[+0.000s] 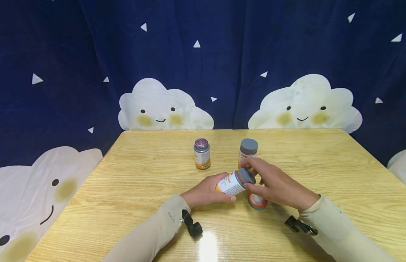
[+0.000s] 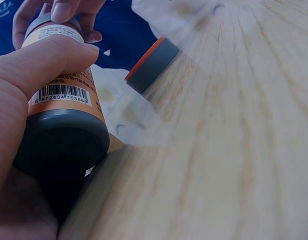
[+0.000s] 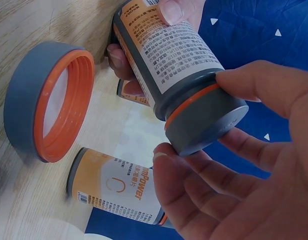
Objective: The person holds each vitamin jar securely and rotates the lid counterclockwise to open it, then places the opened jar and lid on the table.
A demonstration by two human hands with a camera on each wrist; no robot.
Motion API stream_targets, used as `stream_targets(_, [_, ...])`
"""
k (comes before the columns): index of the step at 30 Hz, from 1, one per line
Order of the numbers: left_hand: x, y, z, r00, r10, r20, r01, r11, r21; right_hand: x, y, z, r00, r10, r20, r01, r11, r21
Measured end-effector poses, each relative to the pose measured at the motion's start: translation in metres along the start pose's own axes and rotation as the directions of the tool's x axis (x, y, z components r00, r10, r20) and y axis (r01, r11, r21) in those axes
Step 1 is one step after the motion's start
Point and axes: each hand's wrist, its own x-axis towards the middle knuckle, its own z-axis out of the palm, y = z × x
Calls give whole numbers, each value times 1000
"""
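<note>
My left hand (image 1: 206, 191) grips a white-and-orange supplement bottle (image 1: 230, 185), tilted with its top towards the right and held above the table. The thumb lies along the label (image 2: 64, 80), and the dark base faces the left wrist camera. With thumb and fingers my right hand (image 1: 279, 185) pinches the grey cap (image 3: 209, 117) on this bottle. An orange ring shows between cap and neck. Beneath the right hand, a loose grey cap (image 3: 26, 100) with an orange inside and white liner lies on the table, its inner side up.
An uncapped bottle (image 1: 202, 158) with a purple foil seal stands upright, farther back on the wooden table (image 1: 150, 160). Another upright bottle (image 1: 249, 147), grey cap on, stands behind the right hand and is partly hidden by it. A dark blue curtain (image 1: 222, 54) hangs behind the table.
</note>
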Motion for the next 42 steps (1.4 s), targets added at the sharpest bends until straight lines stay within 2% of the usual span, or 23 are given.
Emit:
stream_targets(6, [0, -1, 1, 1000, 8, -17, -8, 999, 33, 0, 1, 0, 1000, 20, 7, -20, 1000, 2])
stream_targets(42, [0, 0, 0, 1000, -3, -15, 4, 1000, 17, -1, -1, 0, 999, 30, 15, -30, 1000, -7])
